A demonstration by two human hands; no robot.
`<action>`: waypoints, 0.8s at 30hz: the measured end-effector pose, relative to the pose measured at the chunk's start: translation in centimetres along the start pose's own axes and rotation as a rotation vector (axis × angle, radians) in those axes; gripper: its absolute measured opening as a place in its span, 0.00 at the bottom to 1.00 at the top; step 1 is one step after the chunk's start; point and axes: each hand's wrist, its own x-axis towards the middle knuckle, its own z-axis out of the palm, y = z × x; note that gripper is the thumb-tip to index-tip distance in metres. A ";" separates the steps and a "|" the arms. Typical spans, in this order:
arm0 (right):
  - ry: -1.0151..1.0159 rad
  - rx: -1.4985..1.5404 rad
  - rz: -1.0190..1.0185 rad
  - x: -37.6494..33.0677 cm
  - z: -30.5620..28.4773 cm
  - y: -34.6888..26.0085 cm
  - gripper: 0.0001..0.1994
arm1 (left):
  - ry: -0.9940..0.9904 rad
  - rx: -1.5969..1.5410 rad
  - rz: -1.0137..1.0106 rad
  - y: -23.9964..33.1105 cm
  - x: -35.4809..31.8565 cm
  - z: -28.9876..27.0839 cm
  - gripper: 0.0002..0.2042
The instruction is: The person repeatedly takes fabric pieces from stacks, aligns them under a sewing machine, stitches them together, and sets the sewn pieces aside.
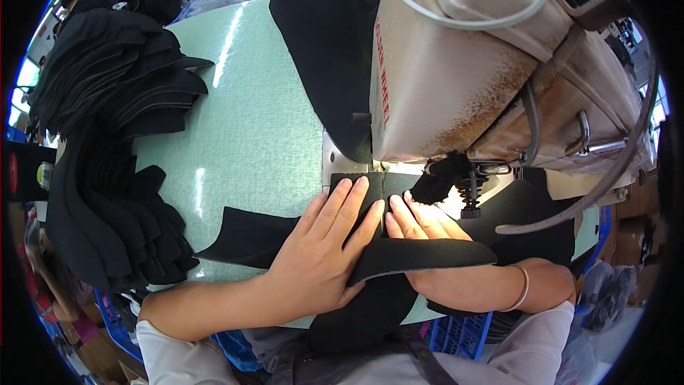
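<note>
My left hand [324,246] lies flat, fingers spread, on a black fabric piece [246,237] on the pale green table [256,128]. My right hand [434,242] presses the same black fabric just beside it, with a folded black edge [427,253] lying over its back. Both sets of fingertips point at the presser foot [470,203] of a beige sewing machine [456,64]. A bracelet circles my right wrist [524,285]. More black fabric [328,36] runs out behind the machine.
Tall stacks of black cut pieces [114,78] fill the table's left side, with another pile [121,228] nearer me. A blue crate [463,331] sits below the table edge. Another person [53,292] is at the far left.
</note>
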 end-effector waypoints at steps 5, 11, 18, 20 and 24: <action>-0.117 -0.369 -0.139 0.0 -0.1 0.2 0.23 | 0.033 0.014 0.013 0.0 0.1 0.1 0.43; -0.045 -0.238 -0.082 0.5 -0.1 0.4 0.23 | 0.048 0.011 0.007 -0.2 0.4 0.0 0.43; -0.064 -0.175 -0.045 0.4 0.4 0.7 0.23 | 0.072 -0.007 0.005 -0.7 0.6 0.2 0.42; -0.058 -0.179 -0.019 0.3 0.6 0.8 0.23 | 0.107 -0.051 0.002 -0.8 0.8 0.3 0.36; -0.074 -0.167 -0.028 0.2 0.6 1.0 0.23 | 0.101 -0.070 -0.004 -1.0 1.1 0.3 0.35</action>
